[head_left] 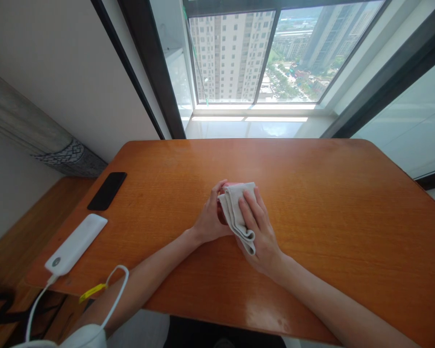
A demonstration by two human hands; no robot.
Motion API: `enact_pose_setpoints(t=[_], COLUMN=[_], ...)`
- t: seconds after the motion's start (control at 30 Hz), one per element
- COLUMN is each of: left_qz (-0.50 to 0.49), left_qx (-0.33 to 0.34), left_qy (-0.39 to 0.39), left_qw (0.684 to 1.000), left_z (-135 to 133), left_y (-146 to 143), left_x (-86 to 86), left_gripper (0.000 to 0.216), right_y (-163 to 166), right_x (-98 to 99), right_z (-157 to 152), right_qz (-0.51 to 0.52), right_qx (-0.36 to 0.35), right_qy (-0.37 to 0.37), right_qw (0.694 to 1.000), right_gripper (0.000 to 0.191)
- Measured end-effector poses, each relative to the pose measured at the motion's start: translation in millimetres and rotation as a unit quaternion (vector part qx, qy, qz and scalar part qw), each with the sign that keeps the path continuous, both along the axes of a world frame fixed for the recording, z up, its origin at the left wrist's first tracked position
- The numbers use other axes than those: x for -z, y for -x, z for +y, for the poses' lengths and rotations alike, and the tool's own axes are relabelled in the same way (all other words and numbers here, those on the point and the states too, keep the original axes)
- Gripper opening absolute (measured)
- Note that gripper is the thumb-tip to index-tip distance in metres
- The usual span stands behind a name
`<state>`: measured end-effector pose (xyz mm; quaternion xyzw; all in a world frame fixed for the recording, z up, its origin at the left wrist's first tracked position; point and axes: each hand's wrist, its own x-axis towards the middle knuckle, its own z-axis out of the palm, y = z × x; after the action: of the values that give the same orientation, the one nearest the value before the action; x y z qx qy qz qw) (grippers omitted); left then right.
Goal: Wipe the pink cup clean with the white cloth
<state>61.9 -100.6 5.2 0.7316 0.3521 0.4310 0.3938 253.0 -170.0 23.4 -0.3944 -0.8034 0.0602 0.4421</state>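
Looped white cable and power bank sit at the bench's near left corner. Mid-bench, left hand grips a small red object; right hand clasps a folded cloth against it. Hard rubbing could slip the object free.

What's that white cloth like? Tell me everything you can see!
The cloth is off-white, soft-looking fabric, folded in layers. It drapes over a small reddish thing, mostly hidden, mid-way on the wooden table. The right hand holds it, fingers flat on top; the left hand grips the thing beside it.
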Motion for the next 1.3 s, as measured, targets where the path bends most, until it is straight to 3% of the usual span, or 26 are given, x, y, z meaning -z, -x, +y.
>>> enact_pose_setpoints(t=[0.13, 0.23, 0.4, 0.53, 0.67, 0.83, 0.9, 1.07, 1.23, 1.3], left_qz=[0.054, 0.101, 0.123, 0.143, 0.133, 0.111, 0.117, 0.161, 0.132, 0.130], left_qx=[0.051, 0.056, 0.036, 0.055, 0.021, -0.045, -0.041, -0.006, -0.024, -0.035], left_qy=[-0.068, -0.098, -0.163, -0.162, -0.118, -0.090, -0.089, -0.112, -0.099, -0.111], left_qw=[0.995, 0.988, 0.978, 0.975, 0.984, 0.989, 0.988, 0.981, 0.986, 0.985], left_z=[-1.9, -4.3, -5.2, -5.4, -6.2, -5.4, -6.7, -11.3, -8.4, -7.9], left_y=[2.6, 3.7, 2.2, 0.5, -0.1, -2.3, -3.3, -3.1, -0.3, -0.3], left_x=[-2.1, -6.9, -14.7, -19.6, -20.3, -19.3, -19.1, -15.6, -12.1, -11.3], left_gripper=[0.149, 0.149, 0.138, 0.129, 0.131, 0.125, 0.124, 0.136, 0.139, 0.141], right_y=[1.4, -4.5, -21.8, -21.9, -4.9, 10.7, 7.6, -1.6, 12.5, 12.8], right_x=[-6.6, -10.2, 3.5, 10.5, 2.1, -7.8, -9.9, -11.4, -9.9, -12.6], right_z=[-5.1, -3.3, 13.0, 18.6, 6.2, -7.7, -3.2, 6.7, -7.0, -3.9], right_qz=[0.066, 0.137, 0.261, 0.315, 0.267, 0.129, 0.133, 0.204, 0.122, 0.131], right_qx=[0.053, 0.089, 0.133, 0.117, 0.098, 0.106, 0.096, 0.065, 0.102, 0.092], right_qy=[-0.011, 0.001, 0.144, 0.218, 0.181, 0.104, 0.091, 0.141, 0.060, 0.057], right_qw=[0.996, 0.987, 0.945, 0.916, 0.941, 0.980, 0.982, 0.967, 0.985, 0.985], right_gripper=[0.087, 0.078, 0.033, 0.032, 0.039, 0.069, 0.068, 0.043, 0.071, 0.070])
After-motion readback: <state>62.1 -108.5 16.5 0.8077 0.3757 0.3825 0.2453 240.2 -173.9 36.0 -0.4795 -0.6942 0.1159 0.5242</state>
